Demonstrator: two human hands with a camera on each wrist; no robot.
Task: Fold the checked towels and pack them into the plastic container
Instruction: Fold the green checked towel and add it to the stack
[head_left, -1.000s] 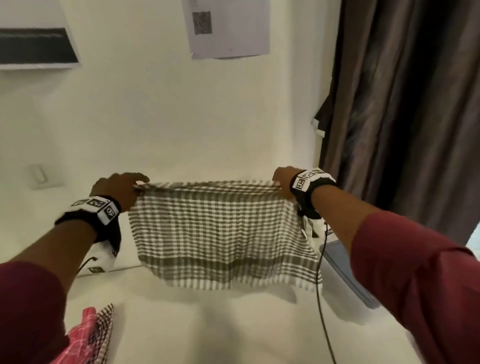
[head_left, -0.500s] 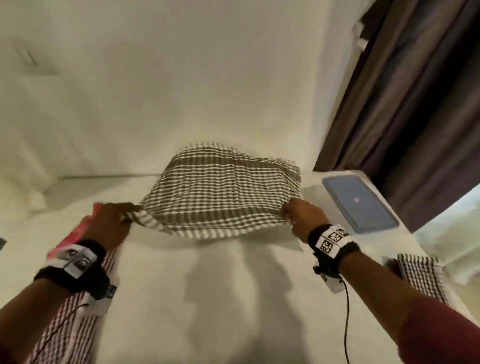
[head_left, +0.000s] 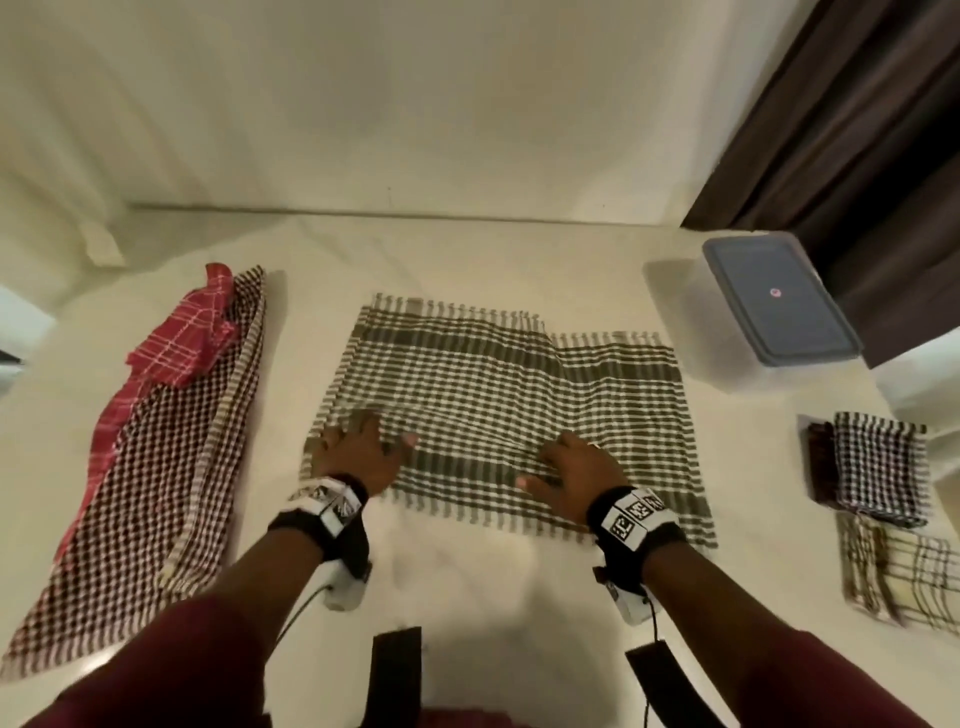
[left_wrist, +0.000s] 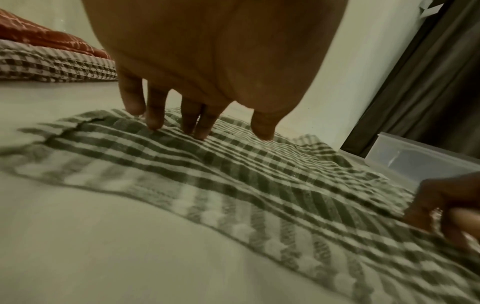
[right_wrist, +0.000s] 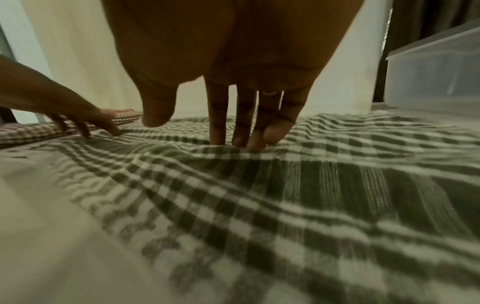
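An olive and white checked towel lies spread flat on the white table in the middle of the head view. My left hand presses its near left part with straight fingers. My right hand lies flat on the near middle, its fingertips touching the cloth. The plastic container, with a grey-blue lid on it, stands at the far right. Both hands hold nothing.
A maroon checked towel with a red checked one on it lies unfolded at the left. Folded towels, a dark checked one and a pale plaid one, sit at the right edge. A dark curtain hangs behind the container.
The towel was held up by its top corners, then swung down and laid flat on the table. Both hands let go of the corners and now rest flat on it.
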